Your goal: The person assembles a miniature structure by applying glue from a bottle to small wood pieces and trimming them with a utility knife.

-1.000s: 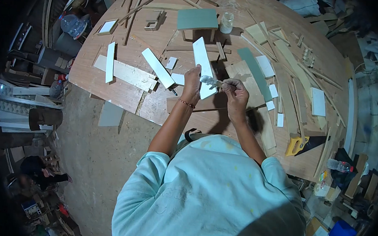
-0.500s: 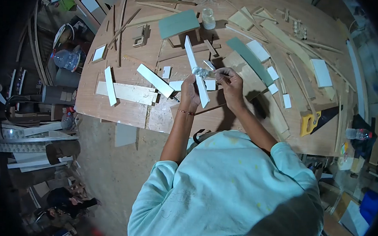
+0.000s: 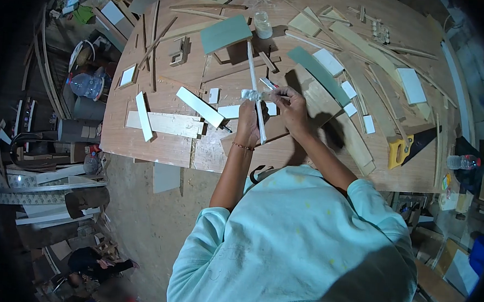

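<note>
both arms forward; left hand (image 3: 249, 121) and right hand (image 3: 292, 107) closed, nearly touching.

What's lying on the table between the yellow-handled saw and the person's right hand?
In the head view, between the saw and the right hand lie a long bare wooden plank and small white pieces; a long green strip lies farther up.

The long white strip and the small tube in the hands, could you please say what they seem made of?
The white strip, held by the left hand, looks like painted or laminated wood: smooth white face, thin straight edge. The tube, squeezed by the right hand, looks like crinkled metal foil, though blurred.
</note>
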Demonstrator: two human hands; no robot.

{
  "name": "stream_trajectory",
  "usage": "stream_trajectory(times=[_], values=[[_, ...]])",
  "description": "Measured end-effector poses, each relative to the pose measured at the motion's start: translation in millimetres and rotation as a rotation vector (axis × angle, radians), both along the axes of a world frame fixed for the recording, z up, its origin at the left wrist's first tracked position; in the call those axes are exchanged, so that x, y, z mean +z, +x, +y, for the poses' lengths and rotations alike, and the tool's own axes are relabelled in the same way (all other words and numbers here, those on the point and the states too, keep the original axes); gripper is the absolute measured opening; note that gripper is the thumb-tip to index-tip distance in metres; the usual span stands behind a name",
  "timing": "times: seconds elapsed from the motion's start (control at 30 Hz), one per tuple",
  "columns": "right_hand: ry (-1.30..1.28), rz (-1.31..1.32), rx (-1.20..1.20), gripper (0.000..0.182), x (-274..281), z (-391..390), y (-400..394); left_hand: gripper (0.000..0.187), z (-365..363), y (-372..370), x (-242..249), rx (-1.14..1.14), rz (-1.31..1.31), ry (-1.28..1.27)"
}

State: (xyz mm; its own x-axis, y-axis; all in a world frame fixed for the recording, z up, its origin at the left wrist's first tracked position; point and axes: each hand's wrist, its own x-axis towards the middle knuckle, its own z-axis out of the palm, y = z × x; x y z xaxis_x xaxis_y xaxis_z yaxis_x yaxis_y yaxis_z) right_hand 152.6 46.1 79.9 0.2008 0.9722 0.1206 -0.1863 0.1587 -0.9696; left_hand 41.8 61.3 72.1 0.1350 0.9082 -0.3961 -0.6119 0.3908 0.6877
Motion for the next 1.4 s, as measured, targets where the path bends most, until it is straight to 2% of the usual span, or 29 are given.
stream_trajectory(times=[0.17,0.23,0.27,0.33,0.4,0.47,0.57,0.73,0.87,1.17,1.3,1.4], values=[[-0.002,0.005,-0.005,0.013,-7,14,8,0.018,-5,3,13,-0.125,0.05,0.024],[0.102,-0.031,-0.086,0.012,-6,18,7,0.02,-6,4,11,-0.105,0.054,0.014],[0.076,-0.036,-0.099,0.013,-5,15,7,0.02,-6,6,11,-0.093,0.053,0.01],[0.05,0.066,-0.043,0.012,-1,12,7,0.02,-3,6,5,-0.039,0.054,-0.007],[0.053,0.021,0.002,0.011,4,5,10,0.016,-2,4,4,-0.021,0.037,0.013],[0.05,-0.017,0.054,0.011,8,-4,9,0.018,1,1,6,-0.032,0.068,-0.042],[-0.043,-0.062,0.105,0.014,7,-12,8,0.033,3,-1,8,-0.029,0.02,0.005],[-0.013,-0.112,0.02,0.013,4,-4,9,0.024,1,0,10,-0.029,0.029,-0.021],[0.065,-0.1,-0.064,0.011,2,9,10,0.018,-2,2,11,-0.062,0.049,0.069],[0.084,-0.117,-0.183,0.009,-1,17,12,0.022,-1,2,6,-0.08,0.092,0.096],[0.137,-0.075,-0.121,0.01,6,7,14,0.023,3,4,7,-0.014,0.18,0.042],[0.11,-0.006,-0.04,0.012,15,-11,10,0.022,9,2,2,0.033,0.132,0.017]])
